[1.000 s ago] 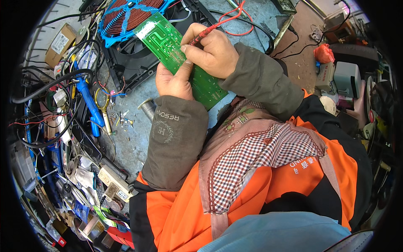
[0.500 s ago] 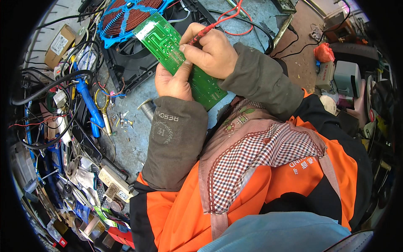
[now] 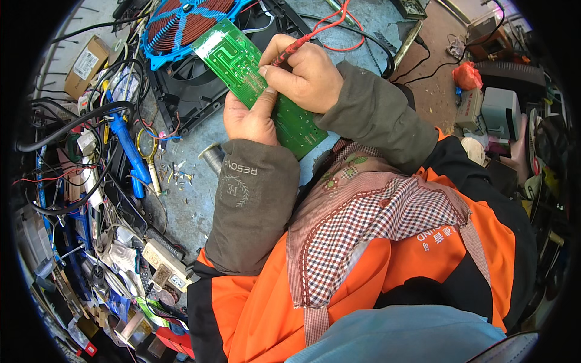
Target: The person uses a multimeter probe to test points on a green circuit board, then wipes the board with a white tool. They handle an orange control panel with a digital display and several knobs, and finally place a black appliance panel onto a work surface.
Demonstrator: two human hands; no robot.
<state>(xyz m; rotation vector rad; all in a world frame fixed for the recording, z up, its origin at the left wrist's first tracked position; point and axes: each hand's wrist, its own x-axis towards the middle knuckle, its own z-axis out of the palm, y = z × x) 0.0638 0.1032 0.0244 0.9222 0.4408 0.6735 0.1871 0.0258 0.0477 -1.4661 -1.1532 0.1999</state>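
A long green circuit board (image 3: 301, 130) is tilted above the bench, its soldered side facing up. My left hand (image 3: 250, 119) grips it by the near left edge, thumb lying on top. Over the board's middle, my right hand (image 3: 307, 74) is closed around a red test probe (image 3: 295, 46), whose red lead runs up and away. The probe's tip is hidden by my fingers, so I cannot tell whether it touches the board. Just beyond the board's far end lies a coil disc (image 3: 187, 27) of reddish-brown winding on a blue spoked frame, resting on a black housing (image 3: 192, 91).
A solder spool (image 3: 212, 158) stands beside my left sleeve. Leftward lie a blue tool (image 3: 125, 145), tangled black cables (image 3: 78, 124), a small cardboard box (image 3: 86, 66) and a power strip (image 3: 164, 265). A grey-white box (image 3: 501, 113) and a red bag (image 3: 467, 76) sit at right.
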